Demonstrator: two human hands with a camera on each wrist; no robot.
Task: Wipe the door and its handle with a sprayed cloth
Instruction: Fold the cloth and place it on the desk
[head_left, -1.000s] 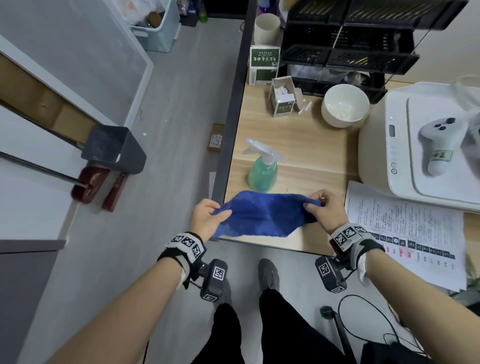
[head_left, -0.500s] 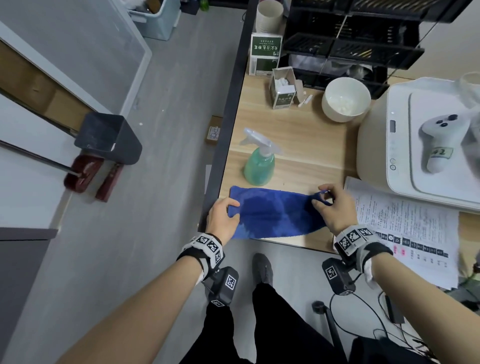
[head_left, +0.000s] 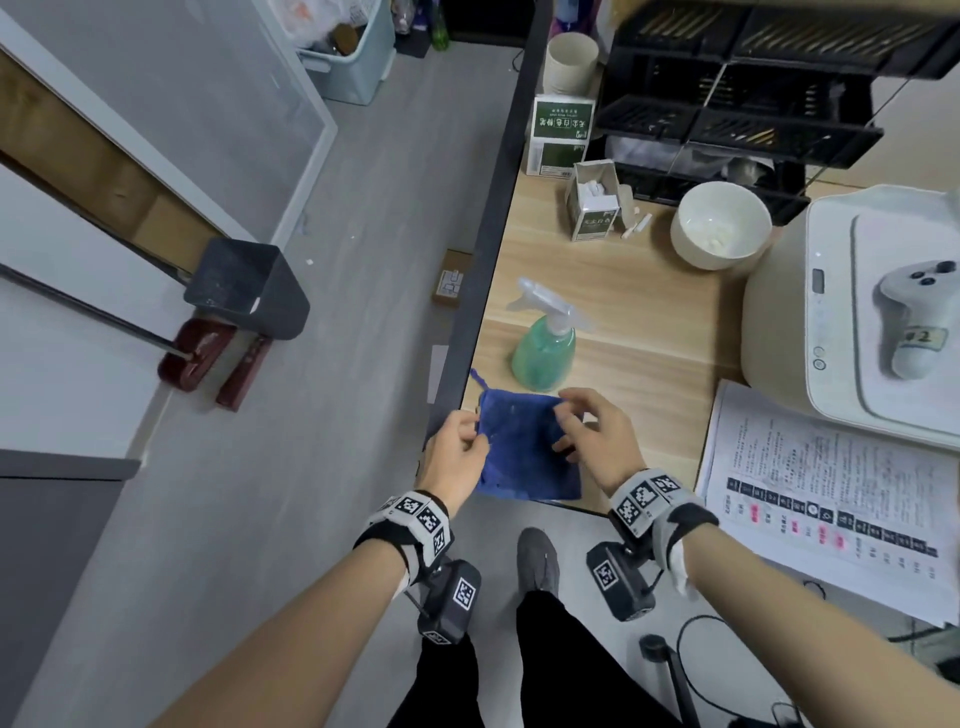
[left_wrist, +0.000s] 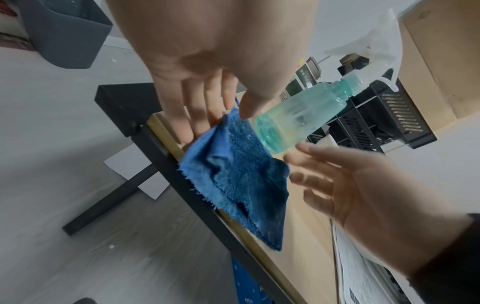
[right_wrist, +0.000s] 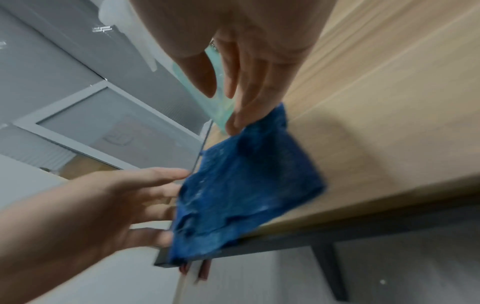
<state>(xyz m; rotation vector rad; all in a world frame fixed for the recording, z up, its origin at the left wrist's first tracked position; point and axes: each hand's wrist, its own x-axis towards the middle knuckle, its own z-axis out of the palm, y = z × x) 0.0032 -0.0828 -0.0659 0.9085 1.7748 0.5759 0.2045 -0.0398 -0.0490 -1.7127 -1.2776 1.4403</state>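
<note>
A blue cloth (head_left: 524, 452) lies folded in half on the near left corner of the wooden table (head_left: 623, 312), its near edge hanging over the black rim. My left hand (head_left: 480, 441) touches the cloth's left edge with straight fingers (left_wrist: 202, 123). Over the cloth's right side, my right hand (head_left: 571, 426) hovers with spread fingers, one fingertip (right_wrist: 233, 127) on the far corner. Just behind the cloth stands a green spray bottle (head_left: 543, 353) with a clear trigger head. A frosted glass panel (head_left: 182, 104) in a pale frame is at the far left; no handle shows.
A white appliance (head_left: 779, 332) carrying a game controller (head_left: 914, 317) fills the table's right side, with printed papers (head_left: 831, 493) in front of it. Behind are a bowl (head_left: 719, 223), boxes (head_left: 561, 135) and a black rack (head_left: 753, 104). On the floor to the left stand a grey bin (head_left: 249, 291) and a red dustpan (head_left: 197, 348).
The cloth was held stretched wide between both hands, then laid on the table. Now it is folded in half leftward, and both hands have let go of their pinches.
</note>
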